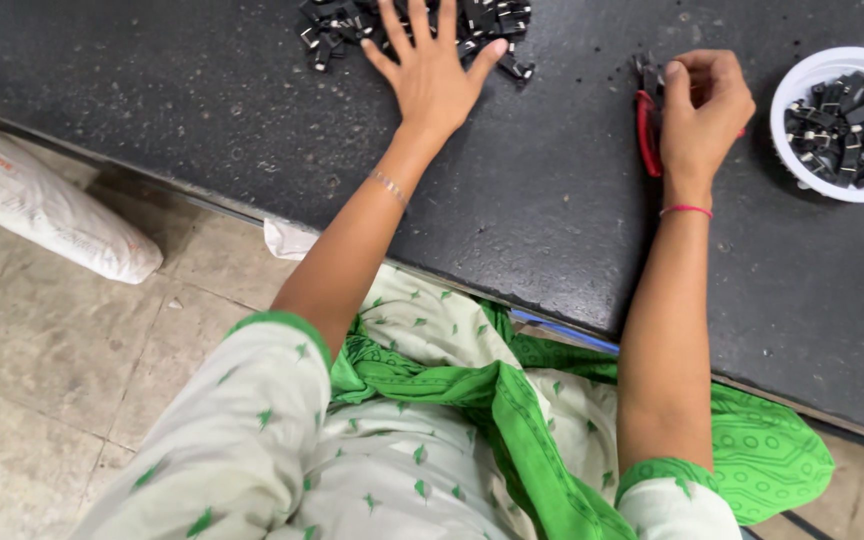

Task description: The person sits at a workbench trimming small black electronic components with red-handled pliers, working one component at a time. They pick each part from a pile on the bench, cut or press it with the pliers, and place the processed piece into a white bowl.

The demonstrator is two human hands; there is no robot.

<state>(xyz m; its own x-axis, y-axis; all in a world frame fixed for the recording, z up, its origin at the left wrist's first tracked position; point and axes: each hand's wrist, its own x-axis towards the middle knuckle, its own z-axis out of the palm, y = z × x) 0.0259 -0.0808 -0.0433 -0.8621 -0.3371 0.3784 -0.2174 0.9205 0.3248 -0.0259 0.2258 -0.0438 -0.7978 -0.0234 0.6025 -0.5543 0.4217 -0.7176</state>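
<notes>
My left hand (434, 72) lies flat with fingers spread on a pile of small black parts (337, 25) at the far edge of the dark worktable (552, 200). My right hand (704, 108) is closed around red-handled pliers (644, 130), whose jaws point away from me and touch the table. A white bowl (802, 85) holding several of the same black parts stands just right of that hand.
A white filled sack (47, 205) lies on the tiled floor at the left, under the table's edge. A metal strip runs along the table's near edge. My green and white clothing fills the bottom of the view.
</notes>
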